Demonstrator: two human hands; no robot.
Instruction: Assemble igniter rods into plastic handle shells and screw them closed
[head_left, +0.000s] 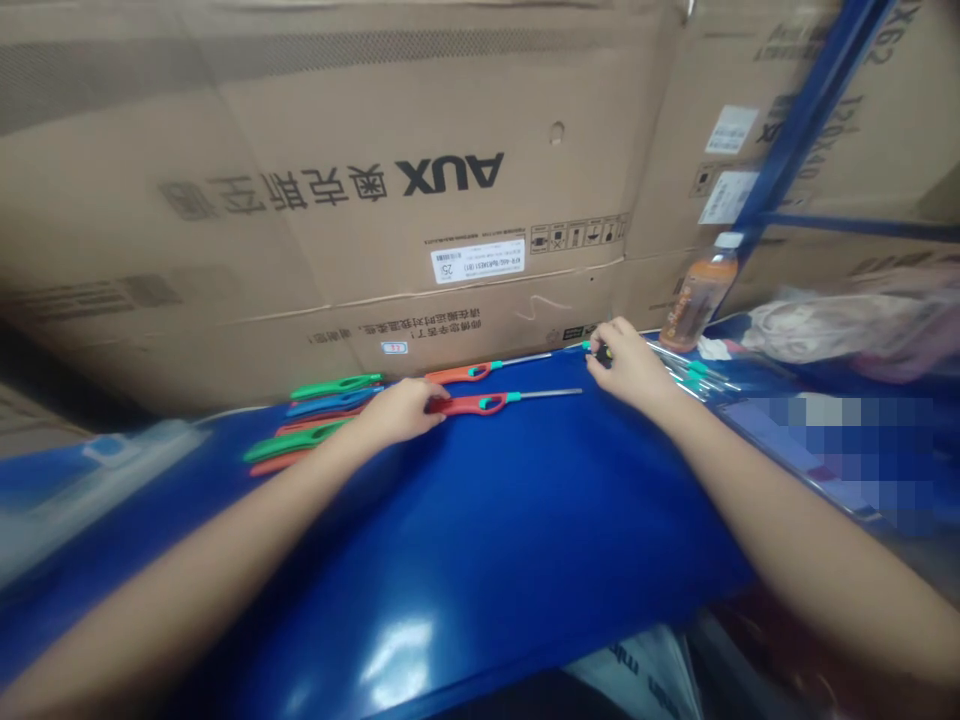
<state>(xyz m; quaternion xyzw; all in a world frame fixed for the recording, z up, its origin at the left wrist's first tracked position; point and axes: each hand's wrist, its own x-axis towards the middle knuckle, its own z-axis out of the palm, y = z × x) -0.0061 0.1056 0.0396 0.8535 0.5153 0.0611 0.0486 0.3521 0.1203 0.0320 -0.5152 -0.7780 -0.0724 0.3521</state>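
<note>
My left hand (409, 411) is closed around the rear end of a red long-nosed lighter (469, 405). Its teal trigger and thin metal tube point right across the blue table. Just behind it lies an orange-red lighter (450, 375) with a similar tube. Green, blue and red lighter handles (319, 437) lie in a group left of that hand, partly covered by my wrist. My right hand (626, 362) has its fingers curled beside several metal tubes with teal collars (697, 372). Something small and dark shows at its fingertips, too unclear to name.
Large cardboard boxes (300, 110) stand along the back of the blue table (480, 530). A drink bottle (700, 293) stands at the back right near a blue metal post (799, 120). Plastic bags (832, 325) lie further right, and clear plastic (97, 500) lies at left.
</note>
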